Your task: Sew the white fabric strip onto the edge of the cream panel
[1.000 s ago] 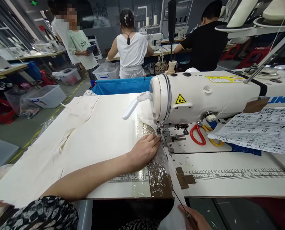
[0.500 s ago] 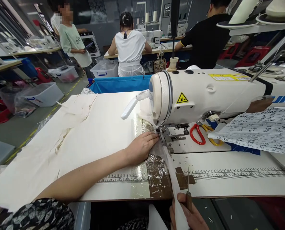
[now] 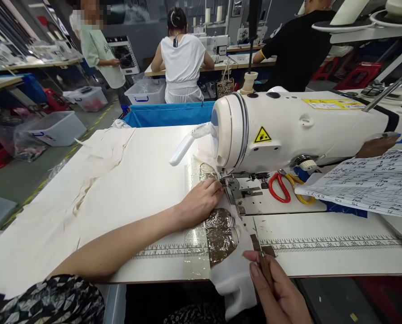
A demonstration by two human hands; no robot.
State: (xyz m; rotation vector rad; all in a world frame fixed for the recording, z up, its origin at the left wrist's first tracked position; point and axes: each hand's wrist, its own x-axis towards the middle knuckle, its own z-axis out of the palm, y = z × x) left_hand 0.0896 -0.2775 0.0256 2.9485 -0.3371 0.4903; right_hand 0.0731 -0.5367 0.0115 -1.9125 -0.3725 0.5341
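My left hand [image 3: 201, 203] is beside the presser foot of a white sewing machine [image 3: 288, 128], with its fingers bent together on the edge of a white fabric strip [image 3: 235, 275]. That strip runs from under the needle area toward me and drapes over the table's front edge in loose folds. Lower right, my right hand [image 3: 279, 290] grips the wooden handle of an awl [image 3: 264, 266], its thin metal spike pointing up and away. The thumb and fingers of that hand are close to the fabric's right edge; whether they touch it I cannot tell.
Red-handled scissors [image 3: 279, 188] and handwritten sheets [image 3: 352, 184] lie right of the needle. Cream fabric pieces [image 3: 82, 193] cover the table's left side. A printed ruler [image 3: 309, 243] crosses the front. Beyond a blue cloth bin [image 3: 167, 115], people sit at other machines; one person stands at left.
My right hand has let go of the fabric strip and moved up and right with the awl. The strip's near end now hangs looser and wider. My left fingers have bent more.
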